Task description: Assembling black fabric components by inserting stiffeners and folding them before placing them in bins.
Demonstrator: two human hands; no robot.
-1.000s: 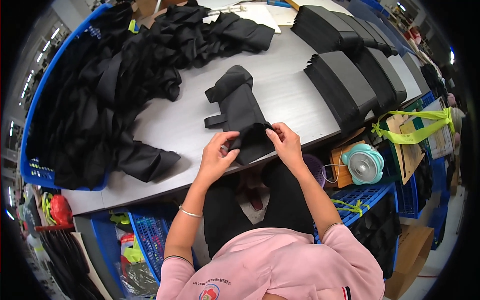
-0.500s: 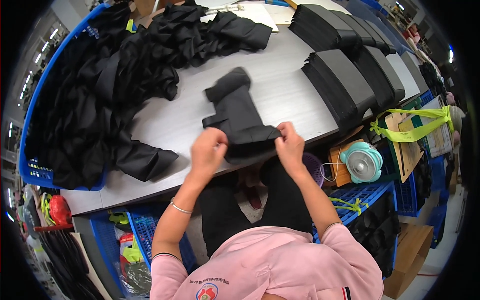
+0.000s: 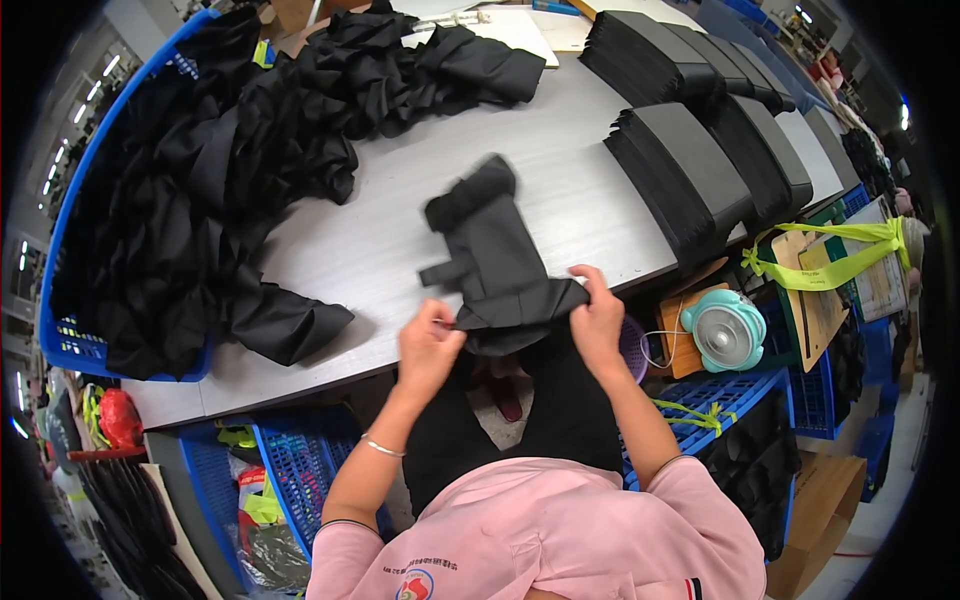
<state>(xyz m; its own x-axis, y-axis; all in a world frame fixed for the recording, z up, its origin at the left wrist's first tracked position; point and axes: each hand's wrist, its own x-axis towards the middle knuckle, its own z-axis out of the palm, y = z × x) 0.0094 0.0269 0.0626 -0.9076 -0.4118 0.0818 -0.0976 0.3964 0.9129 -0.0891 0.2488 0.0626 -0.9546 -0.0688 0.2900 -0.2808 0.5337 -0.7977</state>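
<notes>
A black sewn fabric piece (image 3: pixel 500 250) lies partly on the light table and hangs over its front edge towards my lap. Its far end is rolled or bunched and looks slightly blurred. My left hand (image 3: pixel 428 350) pinches the near left corner of the piece, with a bracelet on that wrist. On the other side, my right hand (image 3: pixel 598 325) grips the near right corner between thumb and fingers. The near edge stretches between both hands. To the left, a large heap of crumpled black fabric pieces (image 3: pixel 220 200) spills from a blue crate (image 3: pixel 60 270) onto the table.
Stacks of flat, folded black pieces (image 3: pixel 690 165) stand at the table's right. Beyond its right edge are a turquoise fan (image 3: pixel 722 328), a clipboard (image 3: pixel 810 290) with a yellow-green strap, and blue baskets (image 3: pixel 740 390). Another blue basket (image 3: pixel 290 450) sits below the table on the left.
Both hands have drawn the fabric piece towards me and a little to the right. More of its near end now hangs past the table edge. The heap and stacks have stayed put.
</notes>
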